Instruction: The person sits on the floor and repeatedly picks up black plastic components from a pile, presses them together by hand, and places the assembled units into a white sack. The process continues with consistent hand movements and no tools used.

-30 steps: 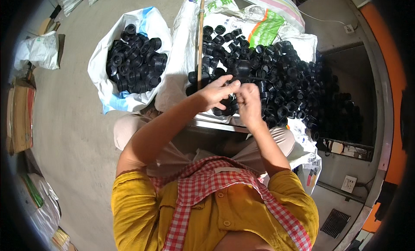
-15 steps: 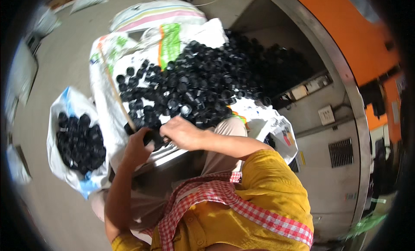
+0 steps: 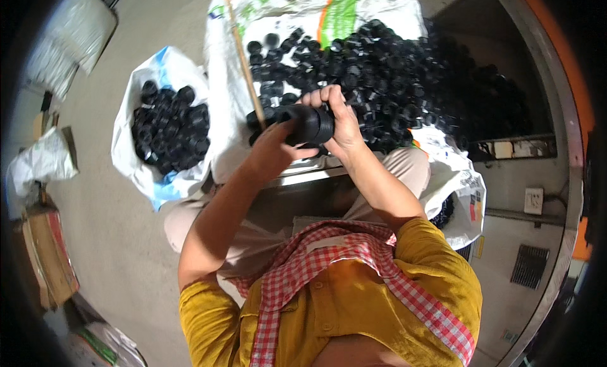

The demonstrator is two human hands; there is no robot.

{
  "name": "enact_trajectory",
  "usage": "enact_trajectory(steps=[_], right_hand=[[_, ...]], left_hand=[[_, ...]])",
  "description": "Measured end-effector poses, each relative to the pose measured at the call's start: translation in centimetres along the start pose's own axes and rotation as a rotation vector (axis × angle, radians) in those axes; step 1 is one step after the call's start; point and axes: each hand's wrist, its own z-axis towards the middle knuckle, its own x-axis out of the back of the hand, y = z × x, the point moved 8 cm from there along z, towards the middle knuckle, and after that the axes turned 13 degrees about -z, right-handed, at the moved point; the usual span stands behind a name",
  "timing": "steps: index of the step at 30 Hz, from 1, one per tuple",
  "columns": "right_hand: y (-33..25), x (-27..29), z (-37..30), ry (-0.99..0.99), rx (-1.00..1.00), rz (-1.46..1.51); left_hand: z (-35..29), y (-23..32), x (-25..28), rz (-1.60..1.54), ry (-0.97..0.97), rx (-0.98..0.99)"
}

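Observation:
A dark, round plastic piece with a ribbed or threaded end (image 3: 318,125) is between my two hands, above the near edge of a heap of black plastic caps (image 3: 386,76). My left hand (image 3: 273,149) wraps its left part, with the thumb stretched beneath. At the ribbed end, my right hand (image 3: 341,121) closes round it, its fingers curled over the top. Whether this is one part or several put together, I cannot tell. A thin wooden stick (image 3: 244,60) slants down to just behind my left hand, where its lower end is hidden.
The heap lies on white woven sacking (image 3: 278,22). To the left stands an open white sack (image 3: 126,142) with black caps inside; another white sack (image 3: 471,196) is at the right by a metal panel. A cardboard box (image 3: 54,256) sits at far left.
The view has shifted, so the scene sits further right and higher. My hands have come up from low at the heap's edge, and the black ribbed piece now shows clearly between them.

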Motion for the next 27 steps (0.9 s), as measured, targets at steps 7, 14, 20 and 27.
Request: enact_trajectory(steps=[7, 14, 20, 27], right_hand=[[1.0, -0.9, 3.0, 0.119, 0.097, -1.213], [-0.7, 14.8, 1.4, 0.359, -0.082, -1.930], [10.5, 15.8, -5.9, -0.504, -0.408, -2.283], [9.3, 15.7, -4.3, -0.637, -0.585, -2.503]], left_hand=[[1.5, 2.6, 4.3, -0.019, 0.222, -0.136], [0.8, 6.6, 11.0, 1.094, 0.506, 0.076], [1.1, 3.8, 11.6, 1.169, 0.481, 0.118], [1.8, 0.1, 7.0, 1.064, 0.137, 0.029]])
